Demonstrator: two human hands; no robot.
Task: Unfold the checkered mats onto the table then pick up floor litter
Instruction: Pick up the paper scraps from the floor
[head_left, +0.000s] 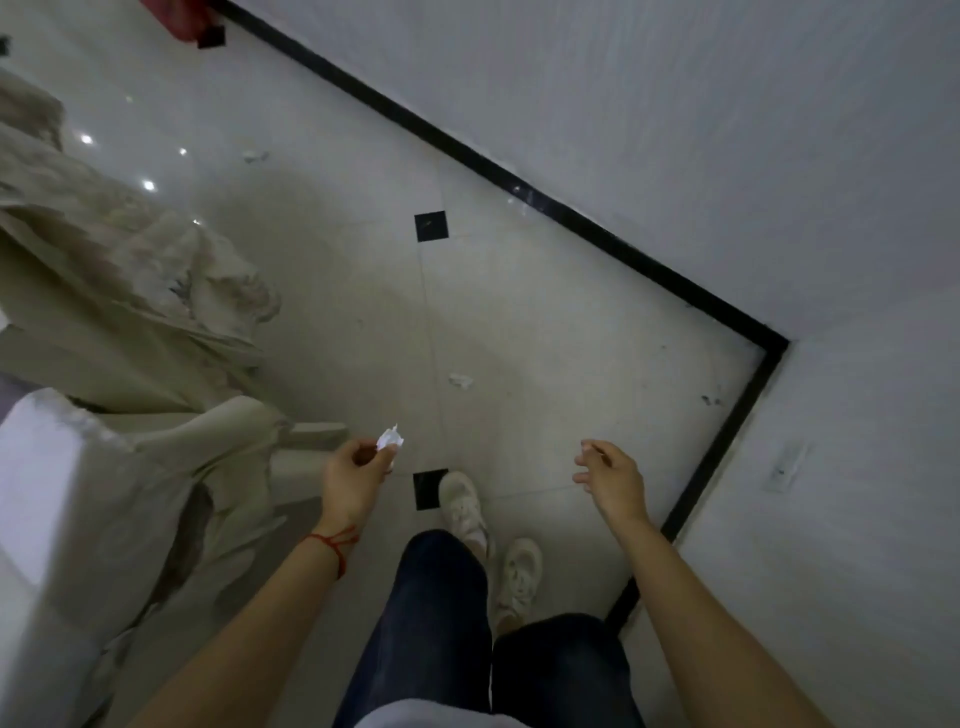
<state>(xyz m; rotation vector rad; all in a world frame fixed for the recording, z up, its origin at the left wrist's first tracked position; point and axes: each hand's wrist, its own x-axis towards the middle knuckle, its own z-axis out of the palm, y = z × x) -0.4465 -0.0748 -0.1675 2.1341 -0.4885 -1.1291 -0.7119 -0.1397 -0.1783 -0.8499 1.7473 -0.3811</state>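
Observation:
My left hand pinches a crumpled white scrap of paper between thumb and fingertips, held above the floor. My right hand hangs beside it with relaxed fingers and holds nothing. On the pale tiled floor lies another white paper scrap, ahead of my feet. A third scrap lies farther off toward the upper left. No checkered mats are in view.
Beige draped cloth covers furniture along the left. White walls with a black skirting form a corner at the right. My white shoes and dark jeans stand at the bottom. A red object sits at the top left.

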